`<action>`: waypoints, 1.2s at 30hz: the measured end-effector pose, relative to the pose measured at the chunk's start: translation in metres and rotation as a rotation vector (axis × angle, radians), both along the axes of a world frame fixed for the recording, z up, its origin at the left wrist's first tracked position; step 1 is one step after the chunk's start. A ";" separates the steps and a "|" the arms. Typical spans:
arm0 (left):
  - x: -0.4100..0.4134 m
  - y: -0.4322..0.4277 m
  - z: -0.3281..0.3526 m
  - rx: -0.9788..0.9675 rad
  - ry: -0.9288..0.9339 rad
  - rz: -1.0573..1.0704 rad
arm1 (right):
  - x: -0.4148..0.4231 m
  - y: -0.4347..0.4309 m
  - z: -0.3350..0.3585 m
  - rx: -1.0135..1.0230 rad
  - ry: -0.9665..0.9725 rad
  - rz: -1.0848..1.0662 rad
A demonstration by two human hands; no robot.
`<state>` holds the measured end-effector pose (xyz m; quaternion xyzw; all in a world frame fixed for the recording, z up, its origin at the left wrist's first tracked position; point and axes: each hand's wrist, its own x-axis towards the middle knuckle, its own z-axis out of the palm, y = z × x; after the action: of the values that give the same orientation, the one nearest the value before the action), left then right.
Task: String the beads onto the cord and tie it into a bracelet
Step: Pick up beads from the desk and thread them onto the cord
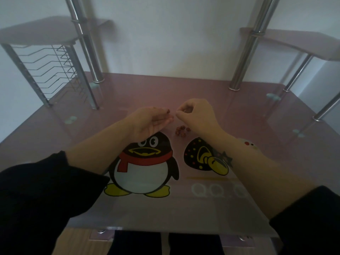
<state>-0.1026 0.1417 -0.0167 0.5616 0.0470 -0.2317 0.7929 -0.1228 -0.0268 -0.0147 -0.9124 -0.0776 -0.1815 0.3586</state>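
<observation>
Above the pink glass desk (202, 214), my left hand (149, 122) is turned palm up with its fingers pointing right. A dark red bead (168, 111) sits at its fingertips, pinched near the thumb. My right hand (196, 115) faces it a few centimetres away, thumb and forefinger pinched together as if on a thin cord, which is too fine to see. Several loose dark red beads (181, 131) lie on the glass just below and between the two hands.
Printed on the desk top are a penguin picture (145, 166) and a second cartoon figure (204, 155). Chrome posts (86, 50) (248, 50) rise at the back and carry side shelves. A wire rack (53, 69) stands at the back left.
</observation>
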 end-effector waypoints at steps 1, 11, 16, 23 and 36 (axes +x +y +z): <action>0.000 0.000 0.000 -0.006 0.000 -0.001 | 0.000 0.000 0.000 0.001 0.002 -0.004; 0.001 -0.001 -0.007 0.037 -0.159 -0.012 | -0.001 -0.002 0.000 -0.069 -0.027 -0.050; 0.001 0.000 -0.009 0.035 -0.183 -0.056 | 0.000 -0.001 -0.001 -0.115 -0.033 -0.066; 0.002 -0.001 -0.013 0.032 -0.171 -0.037 | -0.003 0.001 0.000 -0.165 -0.062 -0.078; 0.001 -0.002 -0.012 0.018 -0.150 -0.025 | -0.003 0.001 -0.001 -0.229 -0.073 -0.130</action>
<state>-0.1019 0.1401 -0.0287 0.5852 -0.0176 -0.1986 0.7860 -0.1262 -0.0261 -0.0153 -0.9433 -0.0514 -0.2273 0.2365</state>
